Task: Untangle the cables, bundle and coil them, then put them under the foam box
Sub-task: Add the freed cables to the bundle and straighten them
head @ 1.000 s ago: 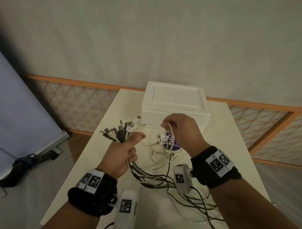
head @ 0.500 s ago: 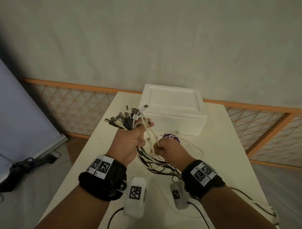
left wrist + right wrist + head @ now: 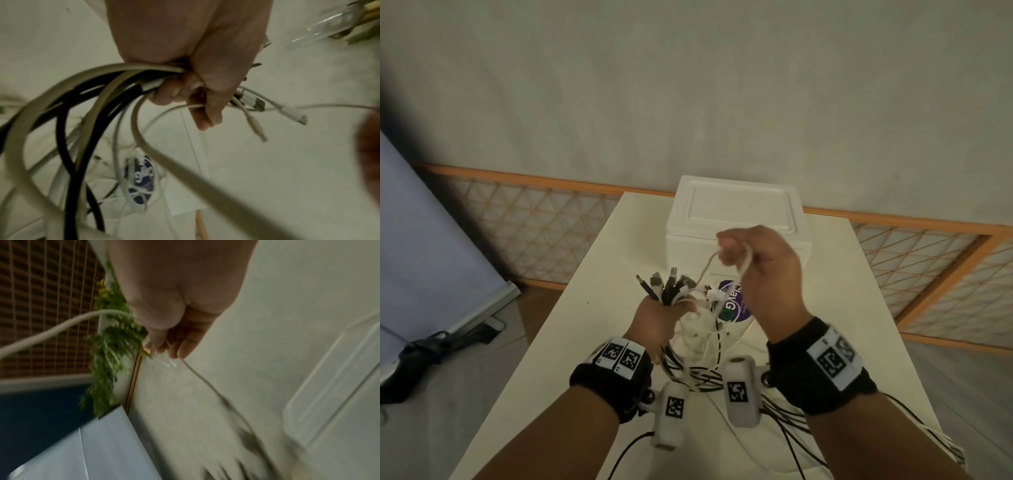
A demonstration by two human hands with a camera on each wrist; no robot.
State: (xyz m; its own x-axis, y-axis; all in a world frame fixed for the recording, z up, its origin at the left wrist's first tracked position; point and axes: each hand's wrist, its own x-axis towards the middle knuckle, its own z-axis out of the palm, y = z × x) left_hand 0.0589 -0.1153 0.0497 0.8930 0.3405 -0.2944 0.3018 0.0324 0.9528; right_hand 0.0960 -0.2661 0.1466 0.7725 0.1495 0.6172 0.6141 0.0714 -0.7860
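Left hand (image 3: 654, 320) fisted round gathered cables (image 3: 671, 286), plug ends fanned toward 12 o'clock; right hand (image 3: 760, 270) pinching one white cable (image 3: 707, 270) above the tabletop (image 3: 599, 274). Untangling apparently unfinished; coiling, stowing under foam box (image 3: 736, 212) at 12 o'clock still ahead.

The room was pretty plain and kinda dim, with soft, flat lighting. A big off-white wall (image 3: 688, 85) filled most of the head view. Along its bottom ran a low lattice panel (image 3: 534, 226) with an orange wood frame, criss-cross pattern, continuing on the right side too. A cream-white surface (image 3: 551, 342) stuck out from it toward the camera. Grey floor (image 3: 448, 394) on the left, plus a pale blue-grey board (image 3: 421, 240) leaning there with something dark at its foot. The right wrist view caught blurry green foliage (image 3: 115, 340).
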